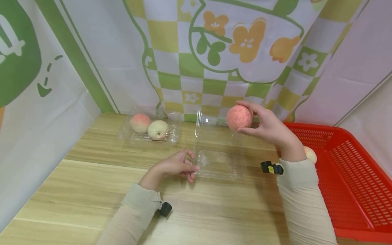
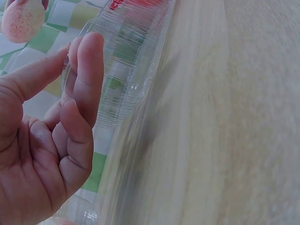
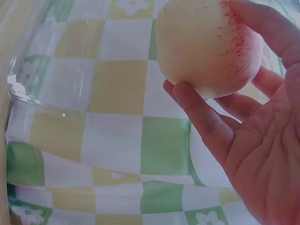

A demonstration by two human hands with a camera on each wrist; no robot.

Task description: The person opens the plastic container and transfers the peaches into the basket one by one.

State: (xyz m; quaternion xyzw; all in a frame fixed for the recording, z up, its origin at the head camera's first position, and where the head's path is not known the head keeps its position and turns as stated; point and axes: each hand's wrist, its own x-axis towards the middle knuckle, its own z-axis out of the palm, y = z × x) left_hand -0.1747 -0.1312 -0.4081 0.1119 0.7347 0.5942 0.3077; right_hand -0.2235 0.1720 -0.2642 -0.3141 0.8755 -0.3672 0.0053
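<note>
1. Fingers of the right hand [image 1: 271, 131]: gripping a rosy peach [image 1: 240, 117], aloft.
2. Fingers of the left hand [image 1: 176, 165]: pinching the open clear box [image 1: 220, 163] lying on the worktop [image 1: 92, 190].
3. Second box [image 1: 173, 135], left: holding two peaches [image 1: 158, 130].
4. Red basket [image 1: 333, 183]: standing right, a pale peach [image 1: 310, 154] showing.

Left arm [image 1: 128, 217] slants up and rightward from the lower edge of the head view, pale sleeve ending at the wrist; left hand [image 1: 177, 165] low, thumb and a fingertip drawn together in a pinch, other fingers bent, palm showing in the left wrist view. Right arm [image 1: 306, 204], likewise sleeved to the wrist, reaches up and inward, wrist bent so the hand points leftward. Right hand [image 1: 267, 126] raised, farther forward than the left, thumb below and forefinger above in a rounded grip, well apart from its partner.
</note>
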